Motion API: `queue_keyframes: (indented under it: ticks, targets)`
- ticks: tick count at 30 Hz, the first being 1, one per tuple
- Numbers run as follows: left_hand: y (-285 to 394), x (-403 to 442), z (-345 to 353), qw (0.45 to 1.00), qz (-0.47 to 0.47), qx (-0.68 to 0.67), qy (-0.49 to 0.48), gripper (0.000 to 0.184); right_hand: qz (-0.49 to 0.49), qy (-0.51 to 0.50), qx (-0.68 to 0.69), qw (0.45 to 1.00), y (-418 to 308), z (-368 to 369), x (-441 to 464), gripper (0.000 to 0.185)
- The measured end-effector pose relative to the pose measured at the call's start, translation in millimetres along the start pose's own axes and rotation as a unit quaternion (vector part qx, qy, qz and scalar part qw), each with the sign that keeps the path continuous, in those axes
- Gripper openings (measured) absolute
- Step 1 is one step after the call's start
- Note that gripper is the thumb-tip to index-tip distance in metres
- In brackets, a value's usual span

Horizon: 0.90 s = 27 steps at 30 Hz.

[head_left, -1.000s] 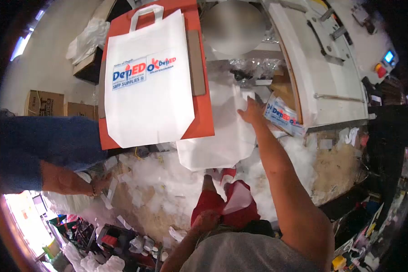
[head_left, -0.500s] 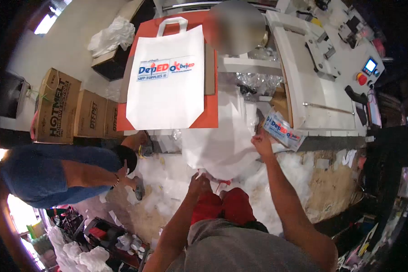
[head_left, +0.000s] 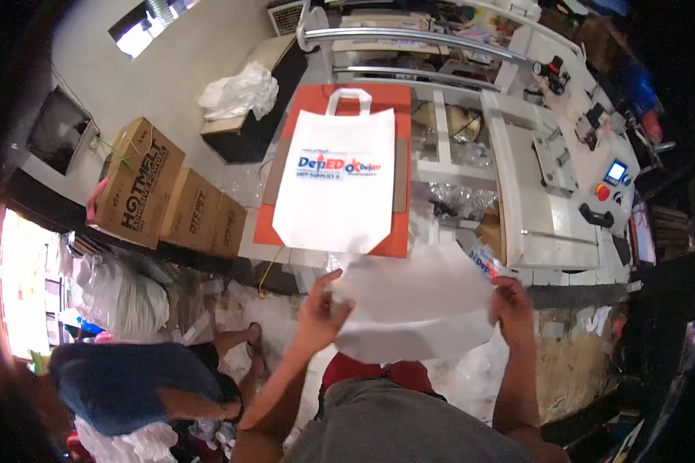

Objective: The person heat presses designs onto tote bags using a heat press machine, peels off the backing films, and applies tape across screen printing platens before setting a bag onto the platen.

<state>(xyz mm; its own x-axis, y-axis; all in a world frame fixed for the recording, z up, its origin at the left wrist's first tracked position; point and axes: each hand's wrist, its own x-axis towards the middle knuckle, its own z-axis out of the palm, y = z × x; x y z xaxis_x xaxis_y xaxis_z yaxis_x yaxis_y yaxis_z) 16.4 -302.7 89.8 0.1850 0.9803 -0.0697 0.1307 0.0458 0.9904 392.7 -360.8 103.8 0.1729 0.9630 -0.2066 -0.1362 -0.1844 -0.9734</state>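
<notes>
A plain white bag [head_left: 417, 309], blurred by motion, hangs in front of my body above my red shorts. My right hand [head_left: 512, 309] is closed on its right edge. At its left edge is my left hand [head_left: 320, 315], thumb and forefinger apart. Just beyond my right hand, a printed transfer sheet [head_left: 485, 261] with DepED lettering shows, partly hidden by the bag; whether that hand touches it I cannot tell. Ahead, a white bag with a DepED print [head_left: 336, 204] lies flat on a red-orange board [head_left: 398, 104], its handle pointing away.
To the right stands a white press machine [head_left: 529, 216] with a control panel [head_left: 615, 176] and red button. Cardboard boxes [head_left: 143, 185] sit at the left. Another person in a dark blue shirt [head_left: 123, 386] bends down at my lower left, near white plastic bundles [head_left: 131, 297].
The plain white bag has been lifted off the table's front toward me. Both hands are now at its sides. My view has shifted, and the other person appears lower left.
</notes>
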Motion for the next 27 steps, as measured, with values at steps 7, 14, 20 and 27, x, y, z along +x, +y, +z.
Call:
queue_keyframes:
  ticks: [7,14,20,27]
  targets:
    - [189,176,-89,0.881,0.367,0.184,0.235,0.032,-0.341,0.212,-0.23,0.887,-191,126,120,0.031]
    - [253,204,-162,0.683,0.63,0.194,0.316,0.036,-0.649,0.26,-0.24,0.674,-239,211,155,0.029]
    - [-51,286,-178,0.868,0.086,0.489,0.032,0.043,-0.173,0.072,-0.491,0.851,19,205,275,0.024]
    - [-105,240,-171,0.891,0.093,0.438,0.082,0.045,-0.247,0.098,-0.486,0.833,92,205,248,0.026]
